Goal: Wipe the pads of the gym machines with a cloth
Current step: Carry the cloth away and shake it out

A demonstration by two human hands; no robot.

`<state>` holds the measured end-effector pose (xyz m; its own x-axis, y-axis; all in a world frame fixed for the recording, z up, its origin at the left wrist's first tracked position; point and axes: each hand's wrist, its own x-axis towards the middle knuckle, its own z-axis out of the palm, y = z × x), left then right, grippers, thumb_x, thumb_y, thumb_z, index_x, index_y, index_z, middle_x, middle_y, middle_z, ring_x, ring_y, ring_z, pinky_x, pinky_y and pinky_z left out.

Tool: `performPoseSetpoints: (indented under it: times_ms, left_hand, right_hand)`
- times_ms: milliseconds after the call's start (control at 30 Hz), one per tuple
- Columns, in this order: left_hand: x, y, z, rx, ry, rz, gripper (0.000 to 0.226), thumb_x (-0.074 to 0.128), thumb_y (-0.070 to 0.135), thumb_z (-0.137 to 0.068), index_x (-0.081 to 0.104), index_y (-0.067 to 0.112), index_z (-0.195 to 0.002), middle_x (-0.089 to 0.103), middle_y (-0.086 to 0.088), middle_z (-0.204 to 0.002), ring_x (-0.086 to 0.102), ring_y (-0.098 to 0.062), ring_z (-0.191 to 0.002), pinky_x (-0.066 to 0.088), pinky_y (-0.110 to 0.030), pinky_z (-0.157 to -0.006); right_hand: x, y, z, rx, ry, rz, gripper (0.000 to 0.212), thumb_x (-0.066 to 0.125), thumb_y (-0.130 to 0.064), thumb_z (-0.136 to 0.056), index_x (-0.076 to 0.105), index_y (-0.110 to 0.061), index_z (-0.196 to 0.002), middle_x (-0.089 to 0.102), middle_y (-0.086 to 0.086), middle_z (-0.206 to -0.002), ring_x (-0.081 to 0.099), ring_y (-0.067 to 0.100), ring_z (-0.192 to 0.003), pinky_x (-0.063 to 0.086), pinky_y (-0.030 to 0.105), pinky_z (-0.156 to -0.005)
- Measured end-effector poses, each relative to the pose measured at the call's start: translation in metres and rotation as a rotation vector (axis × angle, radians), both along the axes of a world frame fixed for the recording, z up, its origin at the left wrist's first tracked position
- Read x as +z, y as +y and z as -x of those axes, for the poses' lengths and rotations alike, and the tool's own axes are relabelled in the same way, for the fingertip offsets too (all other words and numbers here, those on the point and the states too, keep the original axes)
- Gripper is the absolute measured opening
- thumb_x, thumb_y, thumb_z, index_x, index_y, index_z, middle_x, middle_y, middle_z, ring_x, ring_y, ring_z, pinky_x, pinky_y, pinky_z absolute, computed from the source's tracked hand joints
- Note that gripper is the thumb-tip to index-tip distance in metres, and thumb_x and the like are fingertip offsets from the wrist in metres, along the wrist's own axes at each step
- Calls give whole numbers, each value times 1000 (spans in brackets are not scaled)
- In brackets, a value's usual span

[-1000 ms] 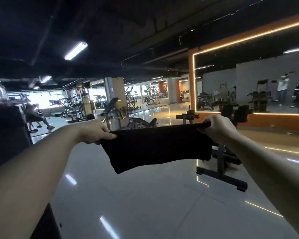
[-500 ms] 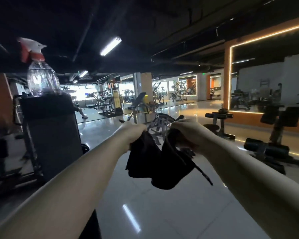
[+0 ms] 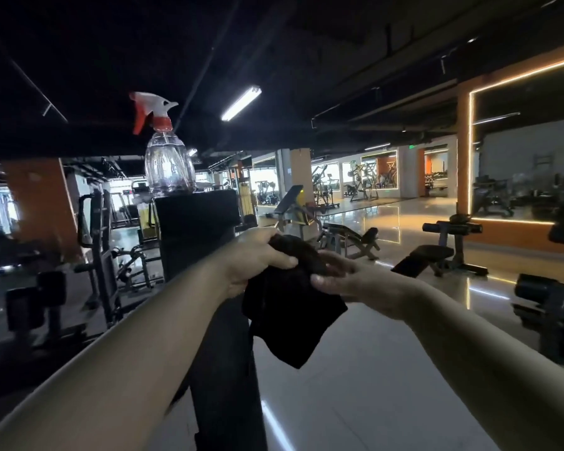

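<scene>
just left of the hands and behind the left forearm stands the tall black pad (image 3: pixel 196 222) of a machine, upright. on its top, above the left hand, a clear spray bottle (image 3: pixel 168 164) with a red and white trigger stands upright. out past the right hand sits a low black bench (image 3: pixel 424 255). a black cloth (image 3: pixel 290 317) hangs bunched between both hands. the left hand (image 3: pixel 258 258) grips its top with curled fingers; the right hand (image 3: pixel 352 281) pinches its edge beside it.
</scene>
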<state>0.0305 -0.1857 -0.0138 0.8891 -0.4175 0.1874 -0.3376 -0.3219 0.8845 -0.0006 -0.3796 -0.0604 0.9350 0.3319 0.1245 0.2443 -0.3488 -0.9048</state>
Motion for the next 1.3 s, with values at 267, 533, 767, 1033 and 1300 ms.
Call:
performPoseSetpoints:
  times_ms: [267, 533, 767, 1033, 1300]
  left_hand:
    - [6, 2, -14, 326, -366, -58, 15, 67, 0, -77, 59, 12, -75, 62, -9, -79, 62, -26, -76, 51, -34, -66]
    - [-4, -52, -21, 350, -428, -104, 21, 66, 25, -84, 54, 12, -96, 60, -4, -90, 60, -23, -85, 54, -36, -73]
    - [15, -69, 0, 67, -110, 224, 17, 68, 24, -86, 58, 19, -100, 64, -7, -104, 60, -26, -102, 50, -40, -86]
    - [116, -18, 6, 154, -150, 688, 13, 58, 0, -86, 59, 11, -81, 62, -5, -75, 61, -15, -66, 53, -26, -55]
    - [161, 88, -48, 310, -98, 434, 6, 57, 10, -92, 57, 11, -87, 66, -5, -65, 62, -11, -42, 48, -20, -36]
  right_hand:
    - [-4, 4, -1, -224, -6, -153, 13, 58, -15, -91, 62, -20, -103, 71, 5, -99, 66, 22, -97, 56, 42, -83]
    - [28, 10, 5, -555, -148, -357, 16, 55, -22, -93, 59, -7, -94, 66, 14, -90, 64, 23, -78, 50, 26, -56]
    - [53, -9, 24, -403, -236, -373, 73, 18, -64, -93, 66, -12, -110, 69, 12, -104, 69, 23, -89, 55, 22, -62]
    - [76, 28, 11, 7, -103, -850, 25, 48, -6, -94, 51, -5, -119, 60, 17, -97, 66, 14, -69, 56, 26, -62]
    - [140, 123, -3, -211, -515, -344, 20, 62, -22, -91, 58, -21, -111, 72, -4, -72, 60, 6, -51, 39, 18, -47]
